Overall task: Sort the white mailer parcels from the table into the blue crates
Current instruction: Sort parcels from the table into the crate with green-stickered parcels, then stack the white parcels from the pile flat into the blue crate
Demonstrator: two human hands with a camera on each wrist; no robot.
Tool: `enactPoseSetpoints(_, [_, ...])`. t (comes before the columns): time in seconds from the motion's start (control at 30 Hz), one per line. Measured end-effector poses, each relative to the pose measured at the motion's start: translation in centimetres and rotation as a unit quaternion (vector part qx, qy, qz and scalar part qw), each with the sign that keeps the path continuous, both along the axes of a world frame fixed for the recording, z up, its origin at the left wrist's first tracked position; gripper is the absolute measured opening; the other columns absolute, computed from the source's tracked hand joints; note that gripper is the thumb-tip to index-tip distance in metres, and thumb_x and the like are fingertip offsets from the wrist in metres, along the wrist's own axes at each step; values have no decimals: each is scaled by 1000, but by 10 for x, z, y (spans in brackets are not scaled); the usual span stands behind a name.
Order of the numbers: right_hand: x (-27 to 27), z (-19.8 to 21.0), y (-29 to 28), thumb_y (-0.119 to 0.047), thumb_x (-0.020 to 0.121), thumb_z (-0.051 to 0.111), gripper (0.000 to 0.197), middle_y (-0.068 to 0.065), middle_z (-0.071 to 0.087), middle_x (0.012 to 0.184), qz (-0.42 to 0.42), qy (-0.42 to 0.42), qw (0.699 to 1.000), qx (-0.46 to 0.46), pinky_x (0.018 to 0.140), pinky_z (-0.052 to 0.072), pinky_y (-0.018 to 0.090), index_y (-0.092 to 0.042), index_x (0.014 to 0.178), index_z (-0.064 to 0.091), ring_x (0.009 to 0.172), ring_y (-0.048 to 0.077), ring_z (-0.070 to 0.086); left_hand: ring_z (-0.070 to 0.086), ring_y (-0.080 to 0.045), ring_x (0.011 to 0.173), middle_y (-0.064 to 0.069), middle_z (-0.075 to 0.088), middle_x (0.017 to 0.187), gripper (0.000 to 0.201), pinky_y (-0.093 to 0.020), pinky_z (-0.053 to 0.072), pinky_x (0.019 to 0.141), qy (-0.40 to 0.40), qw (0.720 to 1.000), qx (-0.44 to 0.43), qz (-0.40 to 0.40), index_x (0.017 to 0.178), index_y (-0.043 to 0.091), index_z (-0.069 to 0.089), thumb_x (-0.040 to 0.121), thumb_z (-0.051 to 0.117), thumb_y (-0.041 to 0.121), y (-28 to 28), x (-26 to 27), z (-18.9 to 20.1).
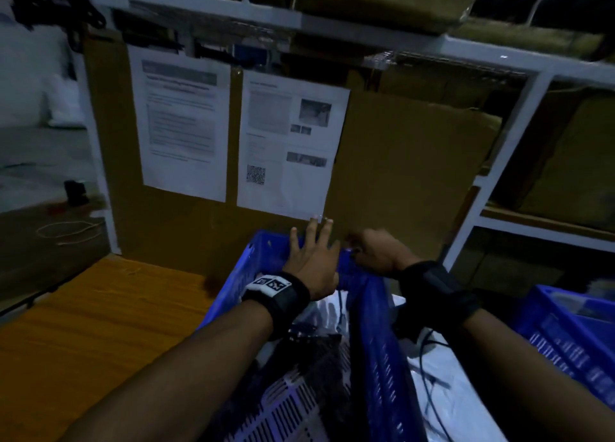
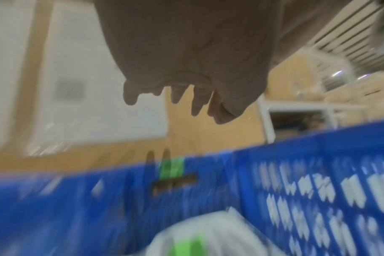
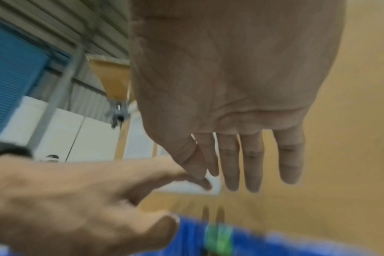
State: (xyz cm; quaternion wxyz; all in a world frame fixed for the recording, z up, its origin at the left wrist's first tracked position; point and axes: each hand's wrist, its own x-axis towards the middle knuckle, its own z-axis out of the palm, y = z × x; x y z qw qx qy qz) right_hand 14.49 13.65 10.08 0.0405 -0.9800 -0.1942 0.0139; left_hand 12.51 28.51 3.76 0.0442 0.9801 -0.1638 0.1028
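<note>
Both hands over the far end of the perforated blue plastic crate (image 1: 372, 325), nothing held.

Left hand (image 1: 311, 258) and right hand (image 3: 230, 97) have fingers spread straight. White glossy plastic mailer parcels (image 1: 319, 311) lie inside the crate and beside it; probably light, limp, slippery — best pinched at an edge.

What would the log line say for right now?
left hand: open, empty | right hand: open, empty | both above blue crate far rim | white parcel inside
</note>
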Motion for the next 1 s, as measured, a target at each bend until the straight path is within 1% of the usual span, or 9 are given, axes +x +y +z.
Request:
enactPoseSetpoints(0.13, [-23, 24, -56, -20, 91, 55, 40, 14, 63, 129, -31, -37, 999, 25, 97, 48, 40, -13, 130, 58, 117, 33, 59, -12, -37, 150, -9, -3, 166, 52, -70, 1, 114, -6, 999, 10, -37, 140, 16, 45, 96, 49, 44, -38, -21, 22])
enactPoseSetpoints(0.27, [-49, 24, -118, -21, 94, 54, 40, 13, 61, 132, -63, -30, 997, 15, 98, 46, 35, -11, 133, 56, 119, 31, 58, -11, -36, 151, -8, -2, 166, 55, -72, 2, 113, 15, 997, 43, -63, 140, 16, 44, 97, 49, 50, -89, -36, 30])
enactPoseSetpoints(0.47, [-73, -4, -211, -28, 90, 53, 29, 14, 66, 119, -86, 24, 996, -22, 86, 50, 36, -15, 113, 65, 108, 34, 62, -16, -37, 150, -6, -8, 166, 59, -73, -1, 112, 76, 990, 98, -71, 149, 18, 35, 99, 48, 47, -179, -52, 48])
enactPoseSetpoints(0.53, [-79, -24, -240, -39, 79, 49, 38, 16, 66, 114, -81, 43, 995, -37, 85, 52, 39, -17, 107, 63, 105, 36, 63, -16, -36, 150, -6, -7, 166, 59, -73, 0, 112, 87, 989, 97, -68, 149, 20, 36, 98, 49, 47, -211, -60, 50])
enactPoseSetpoints(0.6, [-82, -49, -263, -44, 77, 47, 48, 13, 65, 119, -85, 52, 994, -50, 90, 52, 42, -21, 116, 62, 111, 35, 61, -15, -36, 151, -6, -5, 166, 60, -73, 0, 112, 85, 989, 100, -64, 150, 21, 35, 98, 49, 49, -238, -66, 45])
enactPoseSetpoints(0.7, [-89, -87, -286, -42, 91, 49, 46, 12, 56, 135, -81, 61, 989, -110, 98, 47, 44, -19, 130, 55, 124, 33, 53, -14, -37, 150, -8, -5, 166, 61, -74, 1, 112, 87, 988, 110, -59, 150, 20, 34, 98, 49, 50, -268, -74, 29])
enactPoseSetpoints(0.83, [-104, -139, -298, -50, 94, 46, 54, 13, 42, 146, -66, 82, 983, -151, 107, 29, 57, -17, 137, 45, 139, 34, 32, -12, -36, 151, -9, -4, 166, 62, -74, 1, 112, 97, 988, 114, -36, 149, 20, 35, 97, 50, 51, -285, -86, -11])
enactPoseSetpoints(0.9, [-116, -158, -298, -53, 93, 47, 69, 10, 28, 156, -62, 87, 984, -145, 112, 16, 60, -16, 149, 31, 147, 33, 14, -13, -36, 151, -9, -5, 166, 65, -73, 0, 112, 106, 985, 130, -32, 151, 21, 32, 97, 50, 50, -286, -91, -34])
enactPoseSetpoints(1.0, [-136, -180, -294, -61, 87, 53, 98, 8, 8, 163, -49, 95, 986, -129, 116, 5, 62, -14, 156, 3, 151, 31, -1, -13, -35, 151, -8, -8, 166, 67, -72, 0, 112, 107, 984, 141, -24, 154, 21, 27, 97, 49, 49, -281, -98, -69])
